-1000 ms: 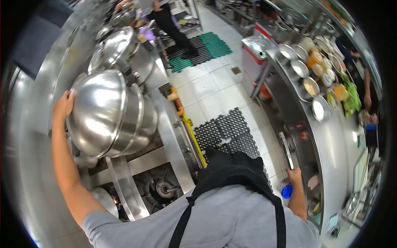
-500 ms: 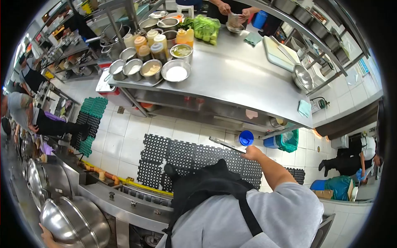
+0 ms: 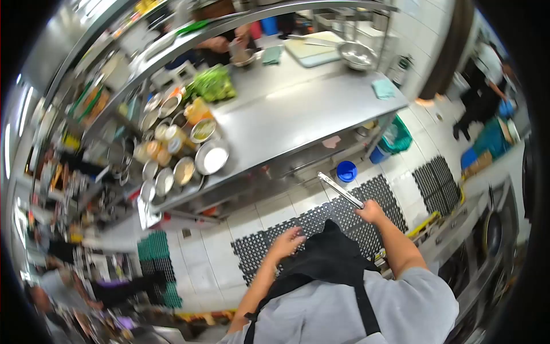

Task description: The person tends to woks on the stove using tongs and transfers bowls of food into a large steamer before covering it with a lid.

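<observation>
My right hand (image 3: pixel 371 212) is closed around one end of a pair of metal tongs (image 3: pixel 340 190), which point up and left over the floor. A blue bucket (image 3: pixel 346 171) stands on the floor just beyond them. In front of the black apron (image 3: pixel 326 252), my left hand (image 3: pixel 286 243) is held in the air with its fingers loosely apart and nothing in them.
A steel table (image 3: pixel 286 120) ahead carries sauce bottles (image 3: pixel 175 137), a bowl of white contents (image 3: pixel 212 156), leafy lettuce (image 3: pixel 213 83) and a cutting board (image 3: pixel 312 49). Behind it are another person's hands (image 3: pixel 243 43). Black mats (image 3: pixel 321 212) cover the floor. A stove (image 3: pixel 475 246) stands at right.
My left hand has come from beside the large steel pots at lower left to the front of my body. The view has turned rightward; the tongs stay in my right hand.
</observation>
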The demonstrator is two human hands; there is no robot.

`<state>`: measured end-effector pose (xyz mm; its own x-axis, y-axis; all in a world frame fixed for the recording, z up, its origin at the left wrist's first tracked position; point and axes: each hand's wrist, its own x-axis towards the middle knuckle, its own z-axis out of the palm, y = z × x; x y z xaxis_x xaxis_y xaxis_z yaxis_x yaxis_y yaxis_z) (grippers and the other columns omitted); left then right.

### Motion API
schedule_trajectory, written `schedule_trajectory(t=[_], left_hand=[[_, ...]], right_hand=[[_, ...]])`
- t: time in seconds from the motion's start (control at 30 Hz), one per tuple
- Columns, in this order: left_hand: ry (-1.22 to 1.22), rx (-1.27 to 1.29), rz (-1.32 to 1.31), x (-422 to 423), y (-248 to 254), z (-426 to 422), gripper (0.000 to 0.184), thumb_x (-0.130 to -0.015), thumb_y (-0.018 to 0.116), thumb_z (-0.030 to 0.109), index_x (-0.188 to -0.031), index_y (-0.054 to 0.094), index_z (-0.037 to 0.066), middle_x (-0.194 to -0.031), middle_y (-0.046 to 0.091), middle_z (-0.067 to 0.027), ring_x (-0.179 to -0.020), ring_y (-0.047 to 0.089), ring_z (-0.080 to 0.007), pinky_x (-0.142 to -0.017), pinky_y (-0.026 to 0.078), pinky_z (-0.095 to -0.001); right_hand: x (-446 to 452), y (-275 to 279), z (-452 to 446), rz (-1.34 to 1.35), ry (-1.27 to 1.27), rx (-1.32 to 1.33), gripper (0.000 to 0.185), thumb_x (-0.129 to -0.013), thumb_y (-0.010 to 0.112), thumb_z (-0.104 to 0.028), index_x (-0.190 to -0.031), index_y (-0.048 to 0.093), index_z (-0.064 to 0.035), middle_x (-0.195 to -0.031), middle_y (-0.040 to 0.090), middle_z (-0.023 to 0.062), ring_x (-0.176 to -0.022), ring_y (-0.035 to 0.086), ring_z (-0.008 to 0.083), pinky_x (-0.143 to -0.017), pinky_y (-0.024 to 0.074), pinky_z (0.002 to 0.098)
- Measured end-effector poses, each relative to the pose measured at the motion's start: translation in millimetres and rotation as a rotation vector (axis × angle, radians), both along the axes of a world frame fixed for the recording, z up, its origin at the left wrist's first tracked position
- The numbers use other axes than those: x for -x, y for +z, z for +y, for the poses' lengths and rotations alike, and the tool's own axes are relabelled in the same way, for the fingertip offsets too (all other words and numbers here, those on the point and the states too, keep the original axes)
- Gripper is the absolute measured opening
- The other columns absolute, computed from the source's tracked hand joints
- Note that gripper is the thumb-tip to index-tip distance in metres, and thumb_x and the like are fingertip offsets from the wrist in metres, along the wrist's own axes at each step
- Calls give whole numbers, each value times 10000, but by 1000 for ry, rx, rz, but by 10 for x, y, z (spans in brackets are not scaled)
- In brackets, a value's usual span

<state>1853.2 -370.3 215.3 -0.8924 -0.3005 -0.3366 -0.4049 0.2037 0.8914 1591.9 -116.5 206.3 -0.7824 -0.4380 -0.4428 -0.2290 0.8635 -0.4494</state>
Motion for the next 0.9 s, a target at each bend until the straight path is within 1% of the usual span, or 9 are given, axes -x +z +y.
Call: schedule_trajectory(t=[0.17,0.23,0.27,0.37,0.4,0.47,0.63,0.8,0.9], left_hand=[[-700,-183,237,1156,1226,475,220,-850,596,122,-1047,566,28,-1006,636,-93,-931,609,-174,-804,475,-302],[-828,54,504,1554,2102,520,189,-802,601,51,-990,585,38,-966,640,-107,-866,624,-233,-769,483,-336],[-843,228,783,1747,2543,581,200,-751,614,22,-949,603,43,-947,639,-108,-816,624,-272,-726,486,-357],[-896,392,1172,1967,3818,963,119,-640,660,25,-751,676,64,-897,655,-87,-722,619,-177,-651,469,-316],[-700,341,1172,1931,3945,1237,134,-657,645,55,-777,693,90,-870,656,-63,-682,606,-149,-646,458,-299],[-775,574,1508,2232,3941,1568,126,-710,615,78,-825,663,92,-852,645,-33,-663,591,-145,-630,457,-285],[-853,458,1569,2932,4100,2361,93,-719,598,49,-800,637,73,-835,641,-50,-663,584,-150,-617,457,-284],[-933,338,1652,3727,4159,2887,65,-728,582,19,-775,611,53,-817,636,-67,-663,576,-155,-604,456,-282],[-931,244,1712,4223,4081,3043,53,-733,572,2,-760,595,41,-806,633,-78,-663,572,-158,-597,456,-281]], right_hand=[[-540,344,600,118,-316,319,314,-734,712,-306,-692,651,-1,-514,556,95,-483,549,165,-506,435,330],[-678,589,857,152,-496,425,320,-746,711,-258,-600,585,-2,-471,485,22,-459,473,100,-461,385,297],[-680,454,1021,98,-643,487,275,-763,703,-226,-686,634,28,-499,527,60,-504,489,101,-503,394,306],[-523,6,1409,76,-853,859,376,-775,715,-261,-539,544,-23,-474,493,16,-413,445,100,-410,352,284],[-480,27,1552,65,-923,740,376,-783,709,-275,-552,537,-33,-472,482,12,-407,442,102,-403,348,282],[-224,234,1749,51,-983,602,373,-797,696,-306,-579,536,-49,-476,467,1,-426,445,99,-413,355,286],[264,343,2364,252,-890,577,386,-797,694,-258,-527,531,-35,-454,469,-14,-399,420,74,-396,332,269],[738,522,2688,154,-1000,413,324,-779,705,-294,-667,623,-1,-523,518,14,-511,453,88,-486,383,292],[1194,572,2674,115,-1100,567,336,-775,713,-273,-620,584,-5,-504,491,7,-489,425,84,-471,365,292]])
